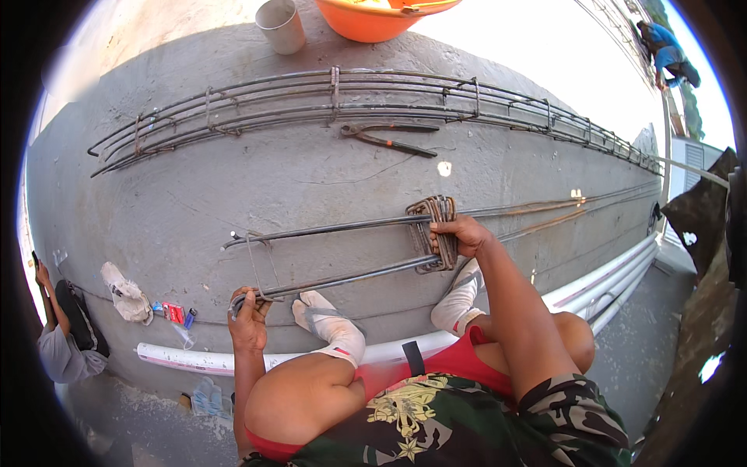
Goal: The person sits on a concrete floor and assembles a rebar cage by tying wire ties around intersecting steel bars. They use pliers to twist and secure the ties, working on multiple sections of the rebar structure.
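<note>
My left hand (247,321) is closed around the near end of a long steel rebar (350,276), beside a single wire stirrup (254,265) that spans two parallel bars. Farther right, my right hand (464,235) grips a bundle of rusty rectangular stirrups (433,214), which sits around the same bars. The bars run off to the far right, resting low over the grey concrete. Beyond them lie pincers (389,137) with dark handles and orange bands, jaws toward the left.
A finished rebar cage (334,101) stretches across the back, with a grey bucket (280,28) and orange basin (366,22) behind. White pipes (194,359) lie near my feet. One person (669,58) bends at the far right; another (66,335) is at the left edge.
</note>
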`<state>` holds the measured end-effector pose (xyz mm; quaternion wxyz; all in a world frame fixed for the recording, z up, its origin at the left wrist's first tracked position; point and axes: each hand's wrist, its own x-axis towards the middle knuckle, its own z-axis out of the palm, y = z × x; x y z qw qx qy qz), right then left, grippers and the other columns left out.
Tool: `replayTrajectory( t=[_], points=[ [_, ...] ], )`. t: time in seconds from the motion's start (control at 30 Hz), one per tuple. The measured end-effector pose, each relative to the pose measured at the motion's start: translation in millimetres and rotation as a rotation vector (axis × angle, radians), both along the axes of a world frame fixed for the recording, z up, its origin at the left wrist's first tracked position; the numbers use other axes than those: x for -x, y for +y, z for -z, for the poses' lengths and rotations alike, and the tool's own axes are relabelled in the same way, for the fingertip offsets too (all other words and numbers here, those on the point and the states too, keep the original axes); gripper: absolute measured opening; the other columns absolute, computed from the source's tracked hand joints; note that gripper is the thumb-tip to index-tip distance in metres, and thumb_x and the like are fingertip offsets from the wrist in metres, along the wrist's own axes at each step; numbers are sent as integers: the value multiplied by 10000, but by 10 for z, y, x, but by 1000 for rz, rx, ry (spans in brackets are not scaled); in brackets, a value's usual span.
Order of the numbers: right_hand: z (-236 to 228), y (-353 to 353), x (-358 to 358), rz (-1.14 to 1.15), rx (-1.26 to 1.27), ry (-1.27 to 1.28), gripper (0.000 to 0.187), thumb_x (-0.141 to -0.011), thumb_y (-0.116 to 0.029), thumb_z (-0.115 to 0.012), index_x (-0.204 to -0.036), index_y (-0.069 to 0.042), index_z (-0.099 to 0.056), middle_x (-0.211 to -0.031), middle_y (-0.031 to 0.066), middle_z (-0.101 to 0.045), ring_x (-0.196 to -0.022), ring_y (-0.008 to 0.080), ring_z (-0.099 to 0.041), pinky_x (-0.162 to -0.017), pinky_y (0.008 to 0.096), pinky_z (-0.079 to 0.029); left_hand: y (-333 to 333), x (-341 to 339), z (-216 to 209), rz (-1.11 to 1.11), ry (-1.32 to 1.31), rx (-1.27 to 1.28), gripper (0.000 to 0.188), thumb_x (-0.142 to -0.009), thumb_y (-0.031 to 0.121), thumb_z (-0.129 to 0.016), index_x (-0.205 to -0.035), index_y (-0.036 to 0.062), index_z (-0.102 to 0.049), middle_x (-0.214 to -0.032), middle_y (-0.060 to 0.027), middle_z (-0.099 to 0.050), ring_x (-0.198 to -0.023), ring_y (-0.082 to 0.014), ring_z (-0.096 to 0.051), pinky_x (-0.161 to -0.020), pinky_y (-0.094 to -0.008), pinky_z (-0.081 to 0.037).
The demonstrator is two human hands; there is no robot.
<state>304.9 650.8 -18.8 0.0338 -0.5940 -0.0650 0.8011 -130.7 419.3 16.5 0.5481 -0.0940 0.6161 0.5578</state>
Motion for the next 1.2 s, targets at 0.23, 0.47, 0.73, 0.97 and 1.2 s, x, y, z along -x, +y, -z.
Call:
replayTrajectory(
  t=[0.23,0.47,0.73,0.97,1.2],
  points=[
    [-90,234,-1295,-44,-17,-29,157,-829,-101,-708,-951,-25,-644,-796,74,-676,-700,187,-659,-678,328,-564,-37,-38,-148,11,58,-16,158,-911,105,-608,-1065,88,-580,-993,-83,-622,-877,-195,-625,-815,-381,-553],
    [-76,417,-2228,-63,-42,-69,148,-827,-88,-696,-942,-6,-651,-795,85,-677,-688,183,-654,-671,324,-560,-109,-50,-239,-137,129,50,200,-928,185,-613,-1078,62,-564,-1007,-70,-600,-942,-170,-576,-832,-352,-519],
    [-241,649,-3205,29,-213,-198,167,-813,-87,-710,-942,-2,-648,-809,86,-675,-687,182,-654,-644,323,-562,-211,12,49,-191,168,78,200,-932,221,-609,-1011,38,-580,-956,-88,-635,-880,-180,-610,-836,-350,-529],
    [-45,625,-3469,130,-317,-352,220,-801,-90,-702,-1001,-33,-630,-839,47,-669,-751,173,-645,-674,355,-538,-92,96,285,-160,134,129,177,-944,226,-582,-1017,66,-571,-954,-96,-635,-879,-214,-617,-829,-396,-527],
    [-252,677,-3311,-379,-299,-730,443,-716,-295,-754,-1040,-18,-631,-893,59,-655,-869,220,-603,-767,398,-469,-141,-10,554,-223,121,195,115,-929,175,-599,-1027,125,-566,-929,-84,-636,-821,-221,-623,-736,-421,-546]
  ],
)
